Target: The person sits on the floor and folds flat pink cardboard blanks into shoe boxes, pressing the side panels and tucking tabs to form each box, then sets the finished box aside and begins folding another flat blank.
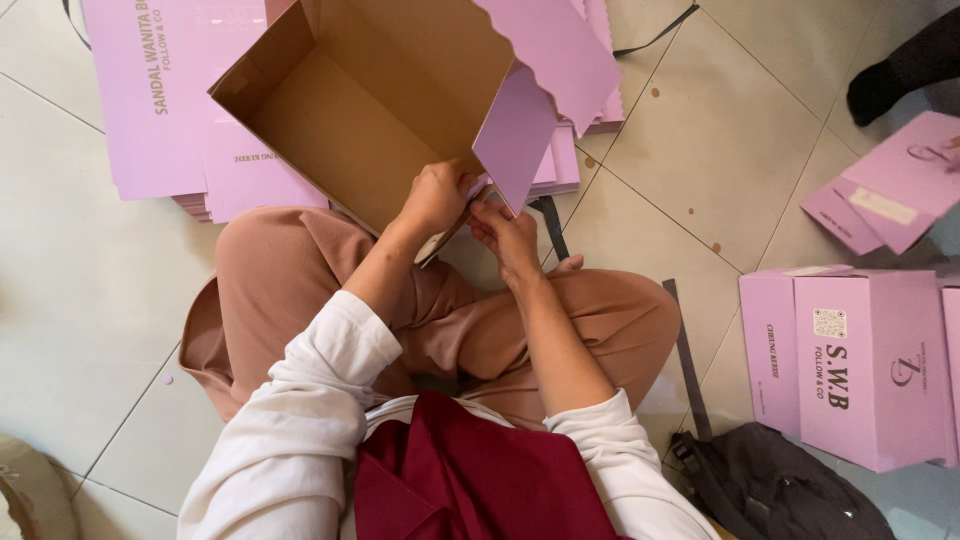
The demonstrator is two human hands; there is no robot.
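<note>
Half-folded box [370,100], resting tilted on the lap, open side up for reaching the flaps. Left hand [437,197] and right hand [508,237], fingers pinching the box's near corner flap. Flat pink sheets [150,110] lying stacked behind the box; finished boxes [860,360] standing well right of it.

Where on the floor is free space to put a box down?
Bare tiles lie left of the knee, below the flat lilac sheets. More tiles lie between the half-folded box and the finished boxes. It is crowded by those boxes and the dark bag.
</note>
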